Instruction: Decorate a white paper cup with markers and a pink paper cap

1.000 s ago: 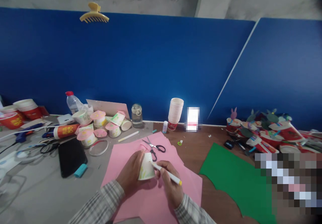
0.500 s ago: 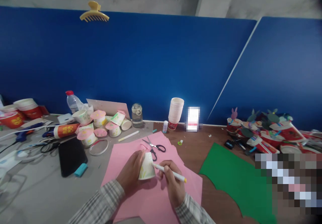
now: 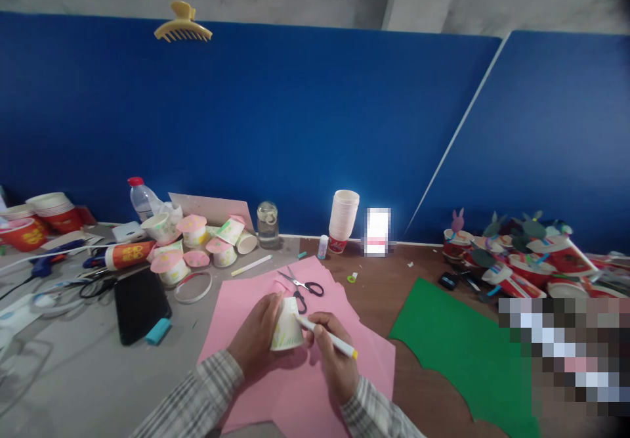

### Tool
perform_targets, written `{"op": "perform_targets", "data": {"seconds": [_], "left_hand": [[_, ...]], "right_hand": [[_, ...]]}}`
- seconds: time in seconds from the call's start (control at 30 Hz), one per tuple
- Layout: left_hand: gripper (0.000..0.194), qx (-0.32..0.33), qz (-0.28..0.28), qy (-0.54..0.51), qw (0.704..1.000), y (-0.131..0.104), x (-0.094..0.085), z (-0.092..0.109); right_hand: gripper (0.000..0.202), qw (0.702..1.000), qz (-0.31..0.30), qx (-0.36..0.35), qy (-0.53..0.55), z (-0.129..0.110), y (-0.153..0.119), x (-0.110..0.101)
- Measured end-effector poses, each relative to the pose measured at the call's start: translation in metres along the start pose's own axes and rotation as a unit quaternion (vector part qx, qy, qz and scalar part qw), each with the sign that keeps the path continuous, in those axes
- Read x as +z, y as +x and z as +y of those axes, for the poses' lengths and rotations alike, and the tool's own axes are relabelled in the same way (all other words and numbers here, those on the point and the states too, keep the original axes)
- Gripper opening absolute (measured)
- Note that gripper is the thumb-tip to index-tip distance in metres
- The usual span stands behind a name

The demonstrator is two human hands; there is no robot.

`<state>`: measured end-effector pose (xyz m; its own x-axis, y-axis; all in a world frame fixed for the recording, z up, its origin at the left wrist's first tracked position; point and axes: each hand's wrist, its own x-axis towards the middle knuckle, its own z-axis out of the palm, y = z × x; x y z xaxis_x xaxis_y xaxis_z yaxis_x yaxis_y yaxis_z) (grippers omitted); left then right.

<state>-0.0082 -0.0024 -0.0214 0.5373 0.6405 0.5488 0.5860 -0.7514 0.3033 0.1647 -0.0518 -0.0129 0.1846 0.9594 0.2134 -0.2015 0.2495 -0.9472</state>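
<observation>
Paper cup (image 3: 287, 334) between the hands, above the pink sheets (image 3: 308, 398), tilted, narrow end uppermost. Left hand (image 3: 253, 338) closed around its near-left side; right hand (image 3: 337, 354) gripping a white pen (image 3: 332, 338) like a writing tool, tip at the cup wall, contact too fine to confirm. Marking seems under way, not finished: yellow and green patches show on the wall with pale ground between; printed or drawn, cannot tell. Far side hidden by the left hand. Beyond and left of the hands, several cups wear pink tops (image 3: 168, 261), apparently further along; no such top visible on the held one, so that part is probably left to do. Scissors (image 3: 306, 285) lie just beyond the cup on the pink sheets, blades parted, neither hand on them. Straight ahead, a tall stack of white cups (image 3: 344, 213), apparently unworked. Green sheet (image 3: 455, 349) to the right of the right hand, on the desk (image 3: 378, 293), untouched.
</observation>
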Motion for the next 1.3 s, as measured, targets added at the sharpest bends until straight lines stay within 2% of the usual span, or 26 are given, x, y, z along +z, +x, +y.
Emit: {"op": "perform_targets", "data": {"seconds": [0.43,0.53,0.7,0.9,1.13,1.3], "left_hand": [[0.100,-0.001,0.010,-0.004,1.000,0.006,-0.007,0.008],[0.102,0.000,0.012,-0.003,1.000,0.006,-0.006,0.008],[0.106,0.004,0.015,0.001,1.000,0.004,-0.004,0.005],[0.104,0.005,0.014,0.007,1.000,0.006,-0.006,0.007],[0.104,0.001,0.008,-0.001,1.000,0.004,-0.005,0.005],[0.104,-0.009,0.005,-0.010,1.000,0.002,-0.004,0.003]], "right_hand": [[0.022,0.999,0.027,0.024,-0.011,-0.001,0.002,0.002],[0.022,0.999,0.034,0.027,-0.008,-0.003,0.001,0.002],[0.020,0.999,0.009,0.036,-0.007,0.000,0.000,0.000],[0.020,0.998,0.034,0.046,-0.017,0.001,0.000,-0.001],[0.023,0.998,-0.001,0.065,0.007,0.009,-0.002,-0.005],[0.024,1.000,0.012,0.027,0.003,0.004,-0.003,-0.003]]}}
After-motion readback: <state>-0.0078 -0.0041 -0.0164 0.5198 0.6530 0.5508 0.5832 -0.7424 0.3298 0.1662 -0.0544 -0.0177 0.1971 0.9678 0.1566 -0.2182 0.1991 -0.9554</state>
